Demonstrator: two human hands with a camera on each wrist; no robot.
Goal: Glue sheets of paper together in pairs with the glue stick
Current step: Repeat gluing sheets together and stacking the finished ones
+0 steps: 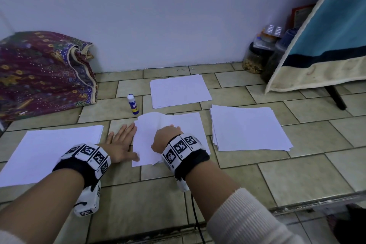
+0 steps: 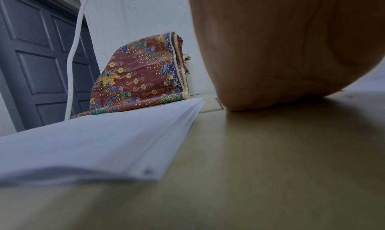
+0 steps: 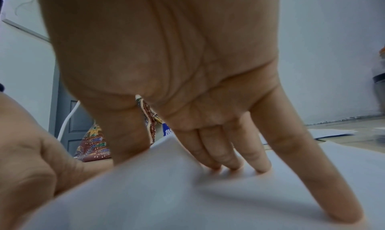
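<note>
On the beige tiled floor (image 1: 297, 180), the person is pressing a white top sheet of paper (image 1: 146, 144) down onto a second white sheet (image 1: 190, 123) beneath it, and the two are not squared up: the upper one lies skewed, and its far edge bows up off the lower sheet. The right hand (image 1: 166, 136) works on top of the paper; in the right wrist view its fingertips (image 3: 262, 169) press straight down into the sheet, so this grip is spread and pushing, not pinching anything. The left hand (image 1: 120, 140) lies flat and splayed on the floor, fingers extended, with the thumb at the paper's near left edge, steadying it. The blue and white glue stick (image 1: 133, 104) stands upright and capped on a tile just beyond the pair, touched by neither hand. Three white paper stacks lie around: one to the left (image 1: 49, 150), one by the wall (image 1: 178, 90), one to the right (image 1: 247, 127). The chief risk, as I judge it, is that the glue takes hold while the sheets are still askew, fixing a crooked pair or trapping a crease where the paper bulges. Uneven fingertip pressure could also drag the top sheet sideways.
</note>
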